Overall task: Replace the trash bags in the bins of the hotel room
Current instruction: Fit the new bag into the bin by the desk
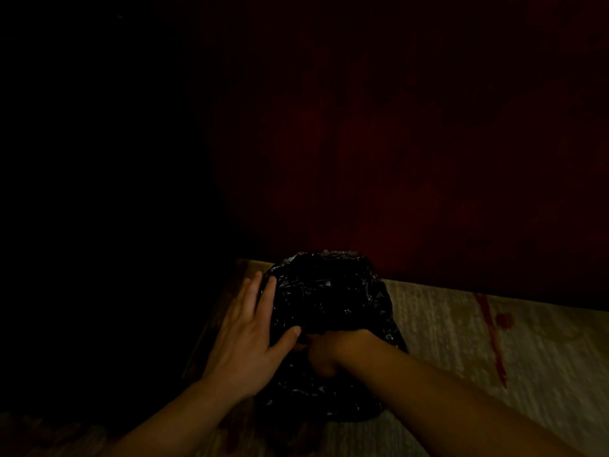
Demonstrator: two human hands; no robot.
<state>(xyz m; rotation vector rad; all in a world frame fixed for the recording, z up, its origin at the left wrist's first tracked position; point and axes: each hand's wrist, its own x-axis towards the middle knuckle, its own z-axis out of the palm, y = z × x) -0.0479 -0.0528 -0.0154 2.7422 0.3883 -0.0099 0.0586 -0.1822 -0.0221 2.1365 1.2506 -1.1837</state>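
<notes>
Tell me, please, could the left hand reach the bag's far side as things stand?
Probably yes: the left hand lies flat on the left of the bag, pointing that way, with nothing visible between; the right hand is at the near edge.

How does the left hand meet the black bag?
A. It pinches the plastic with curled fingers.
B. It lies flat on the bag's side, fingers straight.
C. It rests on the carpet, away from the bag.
B: the left hand lies open with straight fingers against the bag; the curled one is the right hand.
</notes>
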